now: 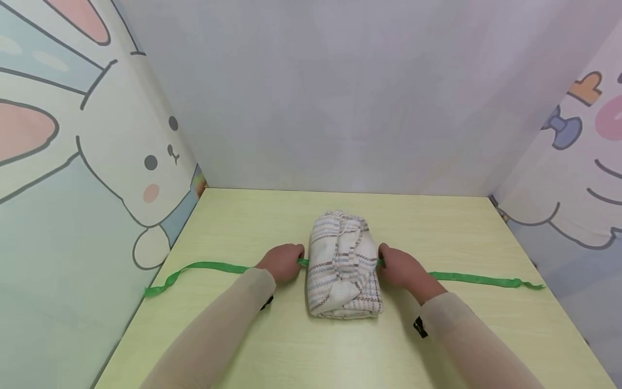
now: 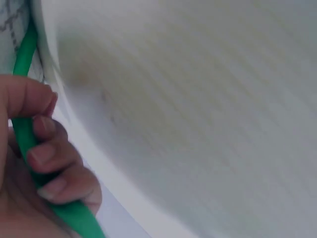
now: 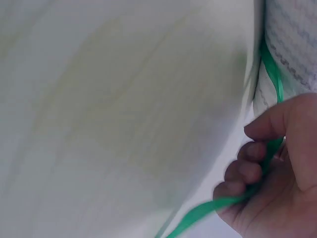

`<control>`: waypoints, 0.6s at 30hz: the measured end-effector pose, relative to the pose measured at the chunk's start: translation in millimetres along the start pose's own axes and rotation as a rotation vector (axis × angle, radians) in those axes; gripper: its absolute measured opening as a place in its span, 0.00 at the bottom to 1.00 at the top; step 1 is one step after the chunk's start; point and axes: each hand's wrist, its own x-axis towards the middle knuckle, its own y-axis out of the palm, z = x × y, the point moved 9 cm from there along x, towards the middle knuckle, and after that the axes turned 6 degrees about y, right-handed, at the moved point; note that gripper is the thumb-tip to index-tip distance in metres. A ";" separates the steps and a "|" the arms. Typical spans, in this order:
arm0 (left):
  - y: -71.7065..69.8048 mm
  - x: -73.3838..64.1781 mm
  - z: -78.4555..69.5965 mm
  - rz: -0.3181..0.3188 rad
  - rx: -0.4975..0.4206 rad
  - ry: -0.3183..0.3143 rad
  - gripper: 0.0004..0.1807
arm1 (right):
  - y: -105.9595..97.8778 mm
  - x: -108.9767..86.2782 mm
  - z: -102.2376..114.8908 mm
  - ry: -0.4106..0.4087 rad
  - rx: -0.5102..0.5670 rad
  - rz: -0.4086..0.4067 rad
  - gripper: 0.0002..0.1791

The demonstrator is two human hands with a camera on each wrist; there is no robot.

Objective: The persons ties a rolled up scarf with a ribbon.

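Note:
A folded, rolled-up cloth (image 1: 345, 270), white with striped patterning, lies upright in the middle of the table. A green ribbon (image 1: 218, 266) runs out from both its sides; the part beneath the cloth is hidden. My left hand (image 1: 283, 263) grips the ribbon close to the cloth's left side, and in the left wrist view the fingers curl round the green band (image 2: 25, 134). On the other side, my right hand (image 1: 402, 267) holds the ribbon near the cloth's right edge. The right wrist view shows curled fingers with the ribbon (image 3: 200, 210) passing through them.
The pale yellow table (image 1: 340, 351) meets a plain grey-white backdrop (image 1: 316, 108) behind. A panel with a cartoon rabbit (image 1: 131, 151) stands at the left, another printed panel (image 1: 563, 183) at the right. The ribbon's loose ends stretch toward both table sides.

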 end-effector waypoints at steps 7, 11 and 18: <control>-9.8 -2.3 -0.5 -0.052 0.114 -0.028 0.02 | -8.0 -2.3 -0.8 0.043 -0.064 -0.062 0.07; -12.0 -0.8 1.5 -0.064 0.121 -0.055 0.04 | -10.1 -0.8 -3.7 0.071 -0.024 -0.069 0.09; -21.4 0.1 -5.8 -0.145 0.053 -0.037 0.04 | -12.9 2.2 -2.9 0.088 0.082 -0.097 0.13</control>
